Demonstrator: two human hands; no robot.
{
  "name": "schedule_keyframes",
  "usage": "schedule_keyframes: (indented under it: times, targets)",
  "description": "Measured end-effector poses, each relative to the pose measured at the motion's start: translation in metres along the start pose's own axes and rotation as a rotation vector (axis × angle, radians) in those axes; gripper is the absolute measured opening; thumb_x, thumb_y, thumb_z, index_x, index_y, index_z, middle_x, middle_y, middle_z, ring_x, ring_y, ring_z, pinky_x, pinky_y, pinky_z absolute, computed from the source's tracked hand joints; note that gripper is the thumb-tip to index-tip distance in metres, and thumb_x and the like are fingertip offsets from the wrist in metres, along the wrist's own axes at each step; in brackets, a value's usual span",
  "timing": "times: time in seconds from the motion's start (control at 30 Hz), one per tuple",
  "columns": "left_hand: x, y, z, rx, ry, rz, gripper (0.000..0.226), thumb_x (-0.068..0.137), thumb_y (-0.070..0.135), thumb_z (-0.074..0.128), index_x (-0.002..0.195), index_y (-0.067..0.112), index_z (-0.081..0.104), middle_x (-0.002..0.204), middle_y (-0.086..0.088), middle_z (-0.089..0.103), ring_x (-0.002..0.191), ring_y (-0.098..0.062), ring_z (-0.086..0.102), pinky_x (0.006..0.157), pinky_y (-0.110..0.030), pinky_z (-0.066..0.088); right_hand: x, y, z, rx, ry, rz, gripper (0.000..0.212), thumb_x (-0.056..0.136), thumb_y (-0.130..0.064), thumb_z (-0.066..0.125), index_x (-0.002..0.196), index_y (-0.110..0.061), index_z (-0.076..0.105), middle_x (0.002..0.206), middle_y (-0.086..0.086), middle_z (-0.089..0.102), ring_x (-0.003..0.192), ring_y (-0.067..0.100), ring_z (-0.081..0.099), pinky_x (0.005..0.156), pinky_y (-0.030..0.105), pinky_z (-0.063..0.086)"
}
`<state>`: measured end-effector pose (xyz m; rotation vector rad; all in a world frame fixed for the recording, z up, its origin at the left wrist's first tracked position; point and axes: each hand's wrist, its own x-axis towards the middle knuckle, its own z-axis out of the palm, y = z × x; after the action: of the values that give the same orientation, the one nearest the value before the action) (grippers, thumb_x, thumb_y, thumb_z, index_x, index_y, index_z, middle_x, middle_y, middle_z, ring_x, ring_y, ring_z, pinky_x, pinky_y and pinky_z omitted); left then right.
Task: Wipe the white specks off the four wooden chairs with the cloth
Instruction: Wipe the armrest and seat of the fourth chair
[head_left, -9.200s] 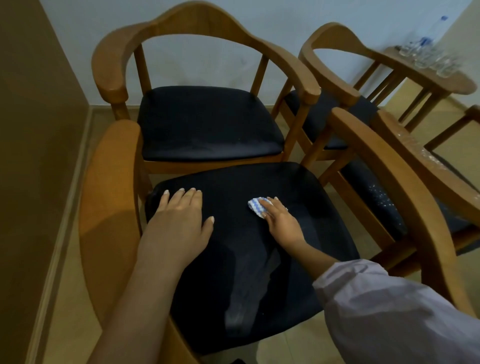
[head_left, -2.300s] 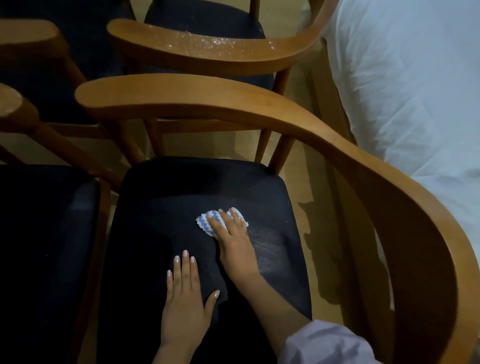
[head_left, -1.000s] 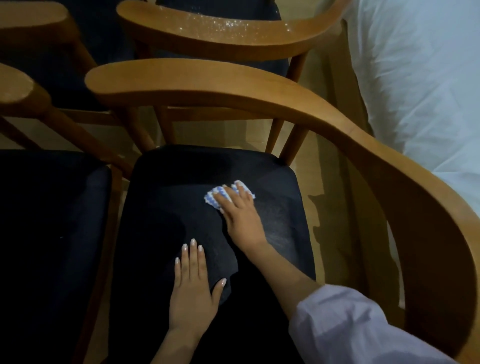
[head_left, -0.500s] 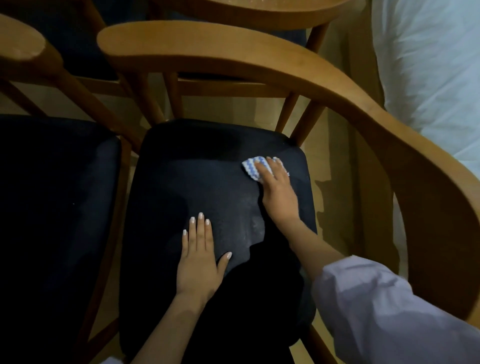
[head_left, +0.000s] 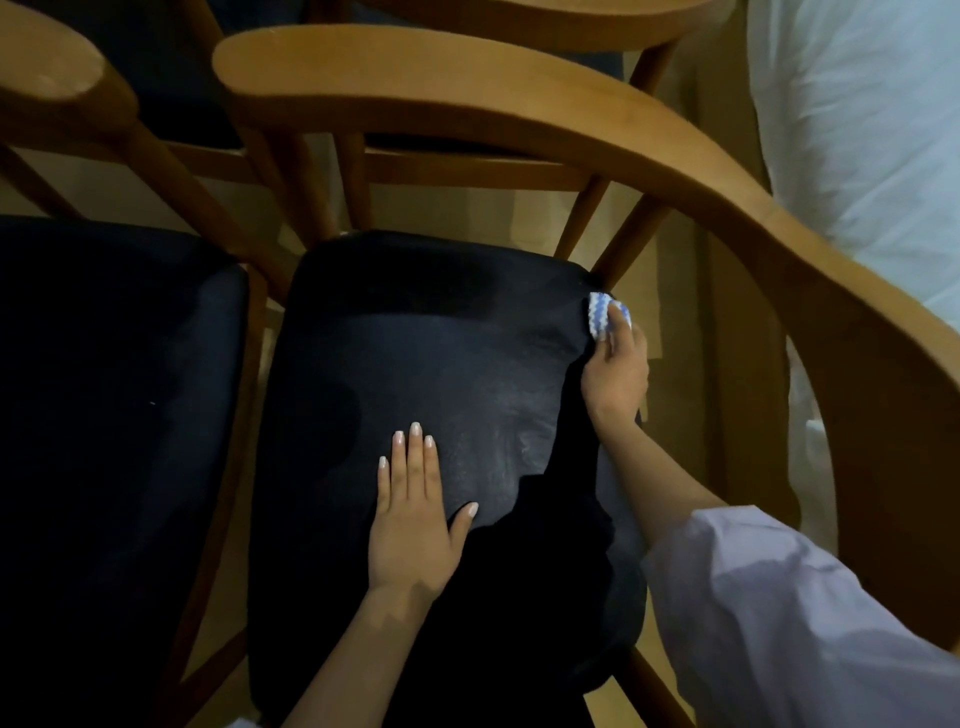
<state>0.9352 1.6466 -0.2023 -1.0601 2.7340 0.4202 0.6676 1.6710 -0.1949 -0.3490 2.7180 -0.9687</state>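
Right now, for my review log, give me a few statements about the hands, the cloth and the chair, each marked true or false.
1. The right hand presses the cloth at the far right corner of the seat cushion. True.
2. The left hand is lifted in the air. False: it lies flat on the seat cushion.
3. The cloth is plain red. False: it is blue and white.
4. White bedding shows beyond the chair's armrest. True.
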Motion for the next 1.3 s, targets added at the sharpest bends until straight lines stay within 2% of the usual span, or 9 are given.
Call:
schedule_keyframes:
  times: [0.07,0.2,0.3,0.4,0.67,0.8,0.9,1.07,1.3]
  targets:
    - [0.000,0.000,0.000,-0.006,0.002,0.000,0.078,0.094,0.055,0.020,0.146,-0.002,0.012,0.156,-0.020,0.006,0.145,-0.032,0.005,0.113,-0.047,0.014,0.001,-0.001,0.006,-0.025,0.027,-0.035,0.044,0.100,-0.012,0.041,0.142,-0.025,0.045,0.136,0.005,0.047,0.118,0.022,0.050,0.090,0.025,0.038]
    - [0.000,0.000,0.000,0.004,-0.001,0.002,0.079,0.094,0.055,0.021,0.146,-0.003,0.014,0.156,-0.021,0.007,0.145,-0.033,0.006,0.113,-0.048,0.015,0.001,-0.006,0.018,-0.090,0.048,-0.145,0.047,0.096,-0.009,0.044,0.139,-0.026,0.046,0.136,0.006,0.045,0.122,0.026,0.046,0.095,0.047,0.047]
    - [0.001,0.000,0.001,0.021,-0.001,0.004,0.079,0.093,0.055,0.023,0.146,-0.003,0.013,0.156,-0.021,0.007,0.145,-0.034,0.006,0.114,-0.048,0.014,-0.007,-0.028,0.033,-0.178,-0.050,-0.253,0.051,0.094,-0.004,0.045,0.141,-0.021,0.044,0.146,0.010,0.037,0.140,0.031,0.026,0.104,0.054,0.039]
    - [0.002,0.000,0.002,0.035,-0.010,-0.002,0.080,0.092,0.055,0.022,0.146,-0.003,0.015,0.156,-0.021,0.008,0.144,-0.034,0.008,0.115,-0.047,0.011,-0.024,-0.059,0.056,-0.191,-0.151,-0.374,0.054,0.093,-0.001,0.045,0.144,-0.018,0.042,0.150,0.013,0.035,0.145,0.032,0.013,0.108,0.055,0.034]
    - [0.002,0.000,0.002,0.031,-0.008,-0.013,0.080,0.091,0.055,0.023,0.146,-0.001,0.010,0.155,-0.021,0.009,0.144,-0.033,0.008,0.114,-0.047,0.012,-0.028,-0.078,0.075,-0.220,-0.363,-0.722,0.057,0.092,0.001,0.049,0.146,-0.016,0.039,0.150,0.011,0.037,0.144,0.035,0.017,0.116,0.047,0.019]
    - [0.001,0.000,0.002,0.025,-0.003,-0.010,0.080,0.092,0.057,0.021,0.147,0.000,0.008,0.156,-0.020,0.008,0.145,-0.032,0.006,0.113,-0.048,0.015,-0.009,-0.072,0.064,-0.290,-0.418,-0.779,0.056,0.095,-0.007,0.050,0.147,-0.020,0.036,0.151,0.011,0.035,0.145,0.031,0.019,0.115,0.041,0.023]
    - [0.001,0.000,0.003,0.027,-0.011,-0.008,0.080,0.092,0.057,0.020,0.147,0.001,0.006,0.156,-0.020,0.005,0.145,-0.032,0.005,0.113,-0.047,0.016,0.001,-0.070,0.056,-0.320,-0.437,-0.767,0.059,0.093,-0.005,0.052,0.147,-0.023,0.035,0.152,0.010,0.033,0.145,0.028,0.018,0.113,0.042,0.028]
    - [-0.001,-0.001,0.002,0.002,-0.013,-0.005,0.079,0.094,0.057,0.020,0.148,0.000,0.007,0.157,-0.018,0.001,0.145,-0.030,0.001,0.113,-0.047,0.013,0.022,-0.051,0.035,-0.293,-0.362,-0.582,0.061,0.092,-0.004,0.048,0.148,-0.026,0.034,0.154,0.007,0.030,0.145,0.027,0.018,0.110,0.048,0.034]
    - [-0.001,0.000,0.002,0.004,-0.013,-0.003,0.079,0.095,0.057,0.018,0.147,-0.003,0.013,0.157,-0.019,0.003,0.145,-0.030,0.003,0.114,-0.046,0.012,0.043,-0.007,-0.018,-0.120,-0.250,-0.200,0.058,0.094,-0.012,0.047,0.146,-0.033,0.033,0.145,0.005,0.038,0.117,0.024,0.051,0.093,0.039,0.049]
